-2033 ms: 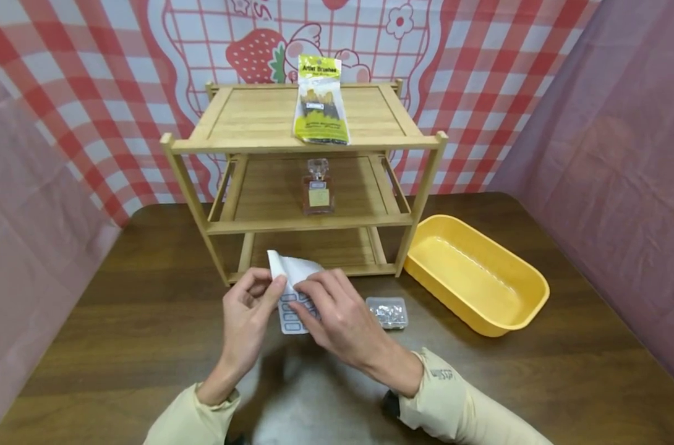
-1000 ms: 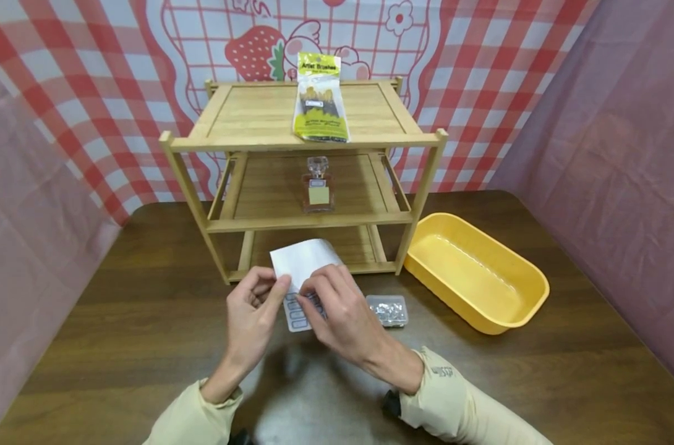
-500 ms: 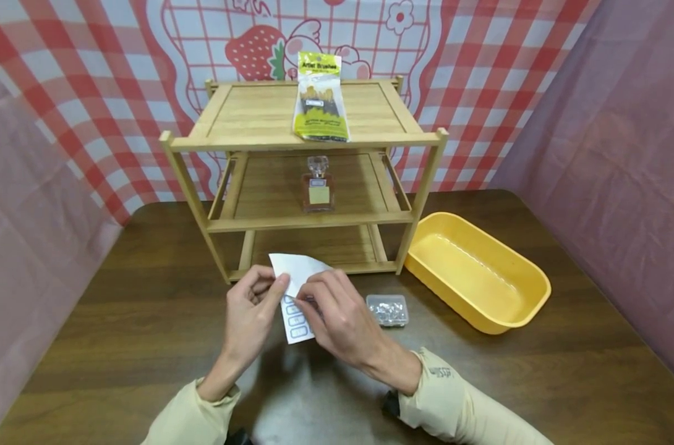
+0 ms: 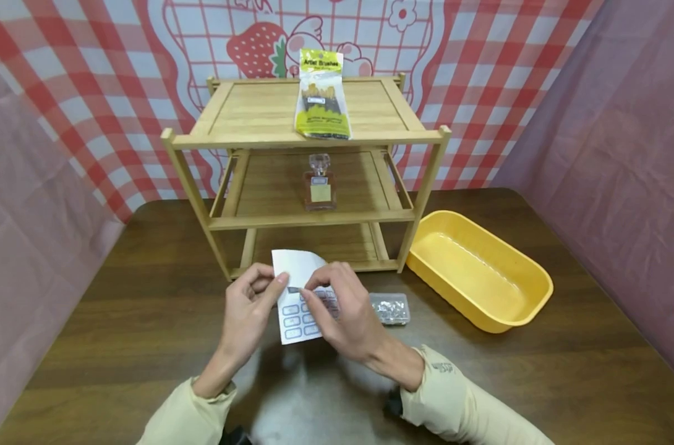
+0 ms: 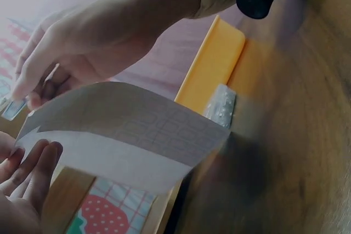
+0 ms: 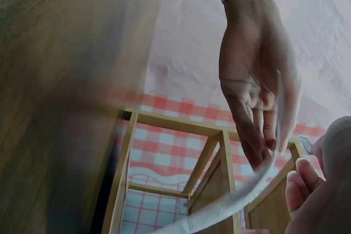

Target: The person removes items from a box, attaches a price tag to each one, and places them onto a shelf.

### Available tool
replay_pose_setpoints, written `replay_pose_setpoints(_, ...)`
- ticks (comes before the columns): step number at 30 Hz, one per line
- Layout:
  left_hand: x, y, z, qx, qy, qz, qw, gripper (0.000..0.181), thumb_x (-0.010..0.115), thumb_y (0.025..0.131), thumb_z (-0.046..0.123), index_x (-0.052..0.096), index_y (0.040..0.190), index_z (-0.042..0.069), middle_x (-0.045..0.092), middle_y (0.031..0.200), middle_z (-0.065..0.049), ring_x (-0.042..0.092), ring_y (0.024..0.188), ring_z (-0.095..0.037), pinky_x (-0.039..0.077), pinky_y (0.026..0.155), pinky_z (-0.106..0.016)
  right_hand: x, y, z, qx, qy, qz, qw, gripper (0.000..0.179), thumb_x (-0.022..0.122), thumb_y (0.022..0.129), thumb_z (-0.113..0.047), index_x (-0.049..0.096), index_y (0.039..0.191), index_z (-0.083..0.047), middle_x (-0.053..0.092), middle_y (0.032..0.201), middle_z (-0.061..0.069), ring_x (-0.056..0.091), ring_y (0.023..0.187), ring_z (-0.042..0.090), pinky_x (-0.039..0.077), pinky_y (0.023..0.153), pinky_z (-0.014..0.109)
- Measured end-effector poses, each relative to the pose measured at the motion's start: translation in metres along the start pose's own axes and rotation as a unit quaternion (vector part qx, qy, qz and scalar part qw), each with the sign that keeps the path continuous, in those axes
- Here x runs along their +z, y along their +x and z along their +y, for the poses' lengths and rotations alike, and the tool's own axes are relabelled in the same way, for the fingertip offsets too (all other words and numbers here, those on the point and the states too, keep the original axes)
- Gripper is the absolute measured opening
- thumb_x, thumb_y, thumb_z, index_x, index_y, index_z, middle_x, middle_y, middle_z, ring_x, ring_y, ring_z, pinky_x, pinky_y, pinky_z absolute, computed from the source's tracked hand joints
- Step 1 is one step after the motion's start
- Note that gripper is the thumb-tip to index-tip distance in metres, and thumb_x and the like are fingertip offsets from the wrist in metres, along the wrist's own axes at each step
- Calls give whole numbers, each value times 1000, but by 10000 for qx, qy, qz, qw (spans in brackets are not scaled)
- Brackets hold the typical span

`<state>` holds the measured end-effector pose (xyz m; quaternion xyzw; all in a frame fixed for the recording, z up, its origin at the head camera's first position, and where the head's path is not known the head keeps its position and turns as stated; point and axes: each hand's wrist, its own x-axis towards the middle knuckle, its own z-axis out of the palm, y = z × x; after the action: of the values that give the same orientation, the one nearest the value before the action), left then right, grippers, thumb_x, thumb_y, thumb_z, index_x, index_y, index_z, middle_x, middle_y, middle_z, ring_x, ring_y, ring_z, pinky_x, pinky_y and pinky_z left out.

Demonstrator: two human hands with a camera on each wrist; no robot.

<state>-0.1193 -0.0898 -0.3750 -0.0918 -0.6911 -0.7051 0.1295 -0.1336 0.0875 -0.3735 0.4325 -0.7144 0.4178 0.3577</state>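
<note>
In the head view my left hand (image 4: 247, 315) pinches the left edge of a white sheet of label stickers (image 4: 298, 264), thumb in front. Rows of blue-framed labels show on its lower part, and the upper part is plain white. My right hand (image 4: 349, 318) pinches a small label sticker (image 4: 294, 289) between thumb and forefinger, just in front of the sheet. The left wrist view shows this blue-edged sticker (image 5: 13, 109) at the right fingertips, apart from the sheet. The sheet bends in a curve in the right wrist view.
Behind the hands stands a three-tier wooden shelf (image 4: 309, 219). It bears a brush packet (image 4: 322, 117) on top and a perfume bottle (image 4: 319, 188) on the middle tier, each with a label. At right are a clear plastic box (image 4: 391, 309) and a yellow basin (image 4: 476, 272).
The right fingers have come off the sheet with a small sticker between them. More of the sheet's label rows now show. The left hand keeps its grip in about the same place.
</note>
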Motion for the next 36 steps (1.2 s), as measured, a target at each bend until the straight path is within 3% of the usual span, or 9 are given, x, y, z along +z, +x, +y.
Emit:
replay_pose_setpoints(8, -22, 4, 2, -299, 332, 88, 9990, 12, 62, 100, -4, 62, 109, -11, 73, 91, -27, 72, 75, -15, 59, 70, -25, -14, 2, 6, 433, 200, 140, 9988, 18, 71, 87, 7, 59, 97, -1, 62, 91, 9, 59, 86, 23, 54, 76, 35)
replay_pose_setpoints(16, -47, 6, -9, -801, 1135, -28, 9903, 16, 64, 101, 2, 62, 113, -8, 75, 90, -20, 68, 72, -12, 54, 66, -23, -27, -1, 14, 695, 142, 191, 9973, 16, 71, 87, 9, 60, 95, 0, 62, 91, 10, 61, 85, 24, 54, 75, 34)
replay_pose_setpoints(20, -59, 7, -16, -976, 1924, -213, 9762, 18, 66, 101, 6, 63, 114, -6, 75, 87, -16, 64, 69, -10, 46, 61, -21, -33, -2, 17, 783, 33, 203, 9967, 15, 71, 88, 8, 60, 95, 1, 63, 91, 11, 61, 86, 25, 55, 76, 36)
replay_pose_setpoints(25, -69, 8, -23, -1203, 2844, -738, 9483, 24, 66, 100, 8, 62, 118, -7, 75, 90, -16, 65, 77, -19, 47, 64, -27, -41, -5, 22, 917, -79, 204, 9955, 15, 71, 88, 8, 60, 96, 1, 63, 91, 11, 61, 85, 25, 54, 79, 33)
replay_pose_setpoints(29, -73, 9, -31, -1242, 3223, -1078, 9322, 23, 66, 99, 5, 62, 117, -8, 73, 88, -14, 64, 74, -21, 49, 62, -32, -45, -8, 25, 990, -175, 166, 9948, 16, 72, 88, 8, 60, 96, 1, 63, 92, 10, 61, 87, 25, 53, 81, 31)
replay_pose_setpoints(36, -73, 12, -41, -1004, 3810, -1232, 9108, 18, 67, 97, 1, 65, 112, -9, 72, 88, -15, 65, 76, -24, 54, 67, -41, -49, -13, 28, 1049, -203, 159, 9941, 19, 73, 86, 10, 60, 96, 1, 62, 91, 10, 60, 87, 25, 53, 80, 34)
